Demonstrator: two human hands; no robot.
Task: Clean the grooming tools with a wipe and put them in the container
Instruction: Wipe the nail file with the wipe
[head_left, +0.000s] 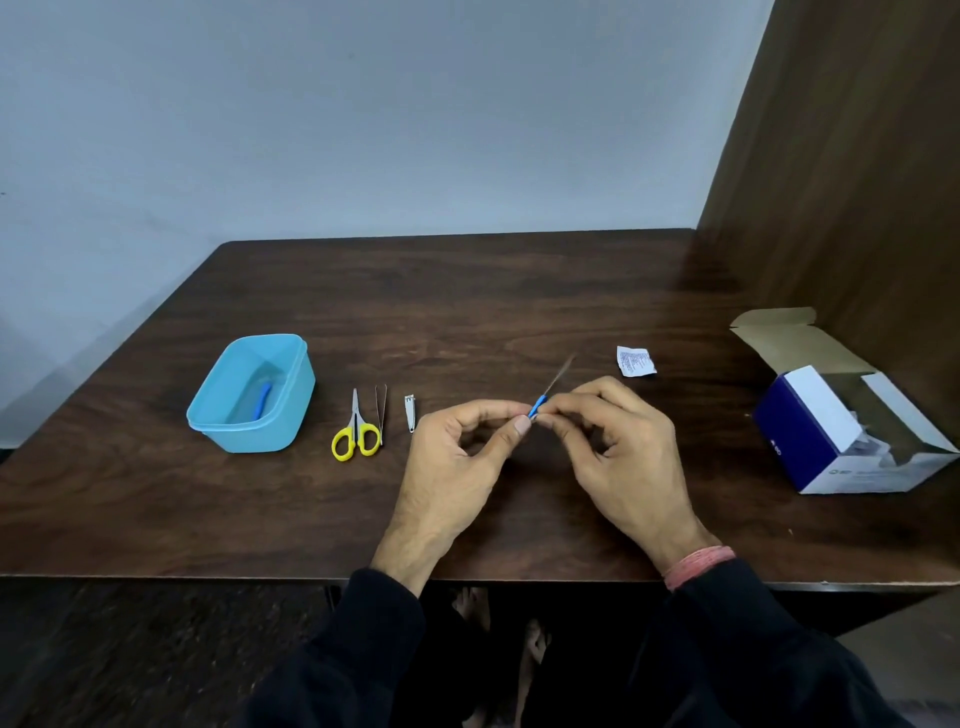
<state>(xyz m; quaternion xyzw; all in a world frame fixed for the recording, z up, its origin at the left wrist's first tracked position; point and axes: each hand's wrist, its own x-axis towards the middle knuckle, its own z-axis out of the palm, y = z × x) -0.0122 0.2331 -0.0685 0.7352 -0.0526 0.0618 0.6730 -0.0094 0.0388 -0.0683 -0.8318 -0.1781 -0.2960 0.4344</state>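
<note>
Both hands meet above the middle of the table. My left hand (462, 457) and my right hand (618, 447) pinch the blue handle of a thin nail file (551, 387) whose grey blade points up and to the right. No wipe shows between the fingers. To the left lie yellow-handled scissors (356, 428), tweezers (382, 413) and a small nail clipper (410, 412), side by side. Further left stands the light blue container (291, 410), with one blue-handled tool (264, 398) inside it.
A torn white wipe sachet (635, 360) lies behind my right hand. An open blue and white box (831, 441) of sachets stands at the table's right end, beside a brown wooden panel (857, 182). The table's front edge (208, 576) runs under my wrists.
</note>
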